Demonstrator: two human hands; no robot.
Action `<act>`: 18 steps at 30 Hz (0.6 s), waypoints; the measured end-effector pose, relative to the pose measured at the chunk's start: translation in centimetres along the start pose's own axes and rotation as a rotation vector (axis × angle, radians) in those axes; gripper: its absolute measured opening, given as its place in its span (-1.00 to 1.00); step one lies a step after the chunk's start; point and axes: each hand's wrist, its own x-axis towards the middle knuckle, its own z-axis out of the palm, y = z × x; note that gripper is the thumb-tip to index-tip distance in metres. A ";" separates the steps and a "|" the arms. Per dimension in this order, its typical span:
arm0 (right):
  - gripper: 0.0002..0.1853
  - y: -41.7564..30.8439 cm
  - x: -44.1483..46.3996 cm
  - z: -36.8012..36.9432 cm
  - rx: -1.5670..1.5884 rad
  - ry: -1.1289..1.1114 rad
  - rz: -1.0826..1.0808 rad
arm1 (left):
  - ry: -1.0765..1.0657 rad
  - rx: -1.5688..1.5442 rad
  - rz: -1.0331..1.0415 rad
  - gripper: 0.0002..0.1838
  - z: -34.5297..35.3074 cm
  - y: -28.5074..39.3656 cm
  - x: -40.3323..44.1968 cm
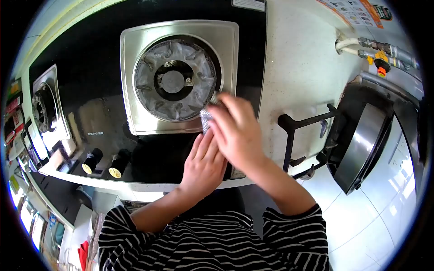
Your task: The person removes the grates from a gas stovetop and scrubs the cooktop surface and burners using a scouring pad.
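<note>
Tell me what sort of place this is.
Most likely a kitchen: a black stovetop with a round burner, control knobs on its near side, and pipes with a yellow valve at the right.

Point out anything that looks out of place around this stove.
The black metal stand looks out of place: it resembles a pot support, yet it sits off the burner, over by the white counter to the right of the stove.

At nine o'clock in our view, we read what looks like "ZHEPN" (95, 133), with blurred characters after it, on the black stovetop (97, 67). Print on the pale label (248, 5) at twelve and orange-edged poster (355, 12) near half past one defeats us.
</note>
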 end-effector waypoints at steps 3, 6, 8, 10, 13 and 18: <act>-0.67 -0.6 -0.2 0.5 -0.002 -0.033 -0.047 | 0.015 0.008 -0.076 -0.39 0.0 -0.6 -2.1; -0.73 0.3 0.7 -0.2 -0.038 0.011 -0.059 | 0.031 -0.083 -0.110 -0.30 -0.5 -0.6 -0.8; -0.70 1.0 0.9 0.3 -0.059 0.119 0.010 | 0.133 -0.110 -0.084 -0.30 -0.2 -0.9 1.9; -0.66 1.2 0.5 0.8 -0.078 0.151 0.032 | 0.211 -0.043 -0.059 -0.33 0.9 -1.0 2.8; -0.64 -0.3 -1.0 1.4 -0.089 0.155 0.092 | 0.202 0.015 -0.050 -0.52 0.1 -1.8 1.9; -0.56 -5.6 -3.1 4.8 0.013 0.073 0.108 | 0.085 0.056 -0.087 -0.55 -4.2 -6.1 -2.7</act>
